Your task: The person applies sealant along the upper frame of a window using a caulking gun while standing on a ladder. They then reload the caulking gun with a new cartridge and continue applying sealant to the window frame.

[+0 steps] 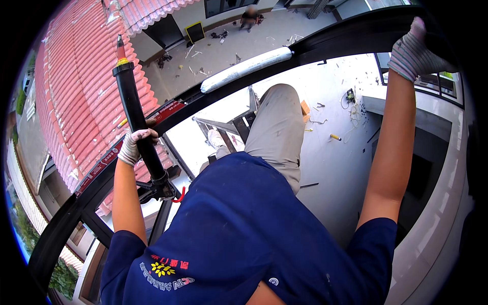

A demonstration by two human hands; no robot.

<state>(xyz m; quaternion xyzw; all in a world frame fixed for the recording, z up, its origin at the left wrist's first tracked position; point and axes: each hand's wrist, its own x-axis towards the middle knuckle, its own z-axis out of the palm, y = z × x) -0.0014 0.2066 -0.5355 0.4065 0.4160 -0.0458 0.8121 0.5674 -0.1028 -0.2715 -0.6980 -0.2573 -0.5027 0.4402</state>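
Observation:
My left hand, in a striped work glove with bare fingertips, is wrapped round the black barrel of a caulking gun. The gun stands nearly upright. Its reddish nozzle points away from me, and the handle end with a red hook lies near my waist. At the upper right my right hand, gloved alike, rests against the black metal frame with thumb and fingers spread apart. Between the hands, a white sealant sausage pack lies along the frame.
Below the frame, a red tiled roof slopes away on the left. A person is down in the littered yard. Under my raised knee stands a metal step or ladder. Tools, cables and a yellow-black tube lie on the pale floor.

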